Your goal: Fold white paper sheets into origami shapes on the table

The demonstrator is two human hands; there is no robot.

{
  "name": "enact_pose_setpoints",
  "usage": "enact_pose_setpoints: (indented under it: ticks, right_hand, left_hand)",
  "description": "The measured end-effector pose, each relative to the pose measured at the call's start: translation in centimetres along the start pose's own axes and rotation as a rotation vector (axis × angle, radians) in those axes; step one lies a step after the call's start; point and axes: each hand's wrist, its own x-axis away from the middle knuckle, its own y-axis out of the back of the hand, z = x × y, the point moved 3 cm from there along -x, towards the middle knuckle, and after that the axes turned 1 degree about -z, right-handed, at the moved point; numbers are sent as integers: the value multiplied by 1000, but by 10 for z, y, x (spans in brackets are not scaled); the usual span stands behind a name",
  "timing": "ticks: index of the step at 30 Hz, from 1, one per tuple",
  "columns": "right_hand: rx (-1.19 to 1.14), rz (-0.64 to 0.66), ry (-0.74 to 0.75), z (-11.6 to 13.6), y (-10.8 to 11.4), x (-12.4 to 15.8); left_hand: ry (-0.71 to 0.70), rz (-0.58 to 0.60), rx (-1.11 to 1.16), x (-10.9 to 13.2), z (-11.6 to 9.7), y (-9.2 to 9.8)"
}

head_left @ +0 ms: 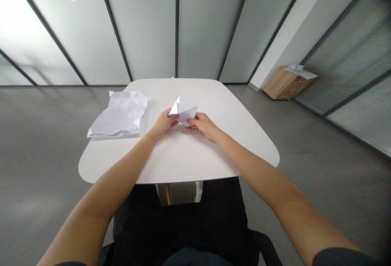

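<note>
A folded sheet of white paper point(184, 109) is held up over the middle of the table, its faces angled and pointed at the corners. My left hand point(165, 124) pinches its left side, with the thumb on the near face. On the lower right corner, my right hand point(201, 125) grips the same paper between thumb and fingers. Some fingertips of both hands are hidden behind or below the paper. Left of my left hand lies a stack of creased white paper sheets point(120, 115), the top one marked with fold lines.
The white table point(183, 164) has rounded corners and ends close to my lap. A wooden cabinet point(282, 83) with papers on top stands on the grey floor at the far right. Frosted glass panels point(146, 25) rise behind the table.
</note>
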Motion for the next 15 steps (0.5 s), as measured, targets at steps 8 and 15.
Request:
enact_pose_setpoints:
  ticks: [8,15]
  right_hand:
    - [-68,79,-85,3,3,1]
    - [-43,-1,-10,11,13,0]
  left_hand:
    - [-42,-5,-165,0,-1,4]
    - [-26,47,-289,-3,2,9]
